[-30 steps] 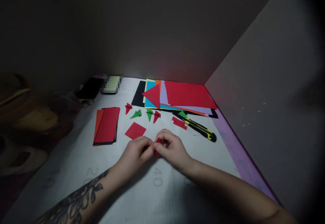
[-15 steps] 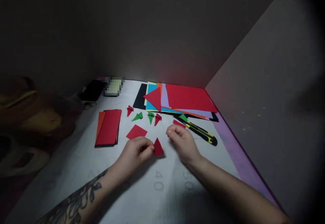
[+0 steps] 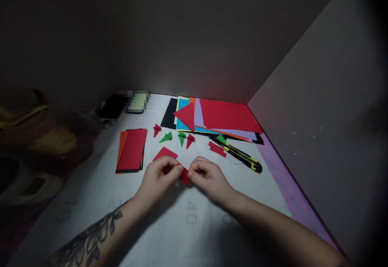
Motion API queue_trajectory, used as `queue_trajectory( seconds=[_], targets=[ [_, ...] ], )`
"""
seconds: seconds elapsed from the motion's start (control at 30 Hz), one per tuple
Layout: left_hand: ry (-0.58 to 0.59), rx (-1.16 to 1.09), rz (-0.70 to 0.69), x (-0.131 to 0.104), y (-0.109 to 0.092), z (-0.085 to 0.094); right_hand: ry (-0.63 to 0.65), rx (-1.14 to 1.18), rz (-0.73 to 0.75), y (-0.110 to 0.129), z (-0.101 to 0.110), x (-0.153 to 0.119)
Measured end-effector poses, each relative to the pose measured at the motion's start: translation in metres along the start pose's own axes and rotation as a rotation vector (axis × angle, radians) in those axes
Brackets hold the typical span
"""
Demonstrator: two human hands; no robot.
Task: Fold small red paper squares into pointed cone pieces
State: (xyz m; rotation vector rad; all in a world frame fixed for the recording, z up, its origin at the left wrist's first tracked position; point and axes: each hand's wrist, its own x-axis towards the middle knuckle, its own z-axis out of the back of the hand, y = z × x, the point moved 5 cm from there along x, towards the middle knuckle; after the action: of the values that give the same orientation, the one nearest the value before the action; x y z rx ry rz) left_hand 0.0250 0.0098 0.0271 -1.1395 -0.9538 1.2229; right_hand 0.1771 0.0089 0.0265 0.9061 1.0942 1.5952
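Note:
Between my two hands is a small piece of red paper [image 3: 184,175], partly covered by fingers. My left hand [image 3: 162,178] pinches its left side. On the right, my right hand [image 3: 210,178] has thumb and forefinger closed on the paper's other edge. A flat red paper square [image 3: 165,153] lies just behind my left hand. Farther back sit small folded pieces: a red one [image 3: 190,140], a green one [image 3: 182,138], another green one [image 3: 166,137] and another red one [image 3: 157,130].
A yellow-and-black utility knife [image 3: 242,158] lies right of my hands, beside red paper strips [image 3: 217,149]. Coloured sheets [image 3: 232,115] with a red triangle [image 3: 187,116] on them are at the back. A stack of paper rectangles [image 3: 132,150] lies left. Walls rise behind and right.
My right hand has moved left and down to the red paper and pinched its edge. The red triangle in my left hand has turned and is now mostly covered. The view has shifted slightly.

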Motion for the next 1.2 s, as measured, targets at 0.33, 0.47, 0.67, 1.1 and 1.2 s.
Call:
queue_trajectory(
  seconds=[0.33, 0.47, 0.67, 1.1, 1.2],
  targets=[
    [-0.141, -0.358, 0.140, 0.010, 0.015, 0.010, -0.128, 0.060, 0.004, -0.010, 0.010, 0.001],
    [-0.102, -0.392, 0.125, 0.010, 0.017, 0.008, -0.111, 0.152, 0.023, -0.014, 0.005, -0.003],
    [0.012, -0.288, 0.175, 0.007, 0.015, 0.002, -0.110, 0.173, -0.002, -0.020, 0.005, -0.003],
    [0.203, 0.063, 0.106, 0.003, 0.007, -0.008, -0.087, 0.232, -0.100, -0.025, 0.010, 0.001],
    [0.273, 0.067, 0.133, 0.003, 0.009, -0.011, -0.119, 0.151, -0.061, -0.025, 0.013, 0.002]
  ],
)
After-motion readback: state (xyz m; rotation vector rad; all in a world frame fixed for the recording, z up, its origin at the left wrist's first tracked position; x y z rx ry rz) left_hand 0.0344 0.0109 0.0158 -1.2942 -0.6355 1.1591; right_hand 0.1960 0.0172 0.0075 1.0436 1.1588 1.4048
